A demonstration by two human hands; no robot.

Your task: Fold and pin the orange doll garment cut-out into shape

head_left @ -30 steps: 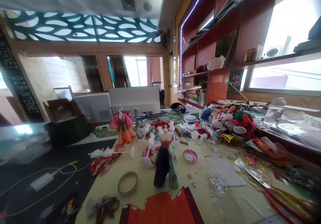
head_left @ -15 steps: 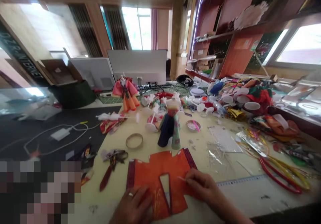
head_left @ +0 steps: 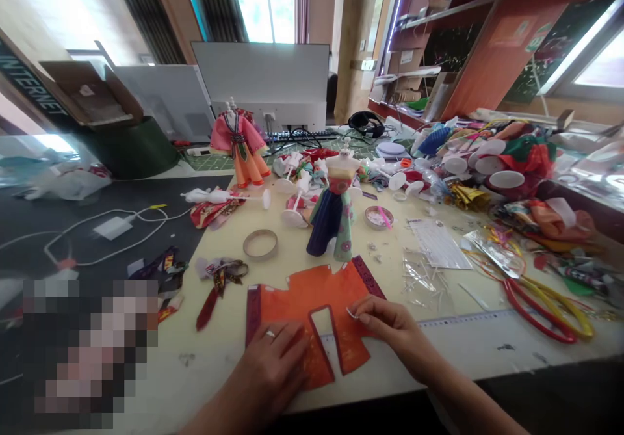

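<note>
On the bench [head_left: 205, 350] the left hand [head_left: 275, 365] lies open and flat on the orange garment piece [head_left: 312, 289], which looks thin, light and easy to crease. I think its dark borders give the best hold. The right hand [head_left: 390, 328] pinches a small pale bit [head_left: 350, 312] over its right panel.

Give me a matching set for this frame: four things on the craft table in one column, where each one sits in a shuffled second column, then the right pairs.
Things
1. orange paper garment
2. tape ring
3. headphones
4. pink-robed doll

Places
A. far end of the table, right of the white screen
B. flat at the near edge, under the left hand, with the right hand at its edge
C. standing in front of the white screen's left half
D. lying left of the dark-skirted doll

Pairs: 1-B, 2-D, 3-A, 4-C
</note>
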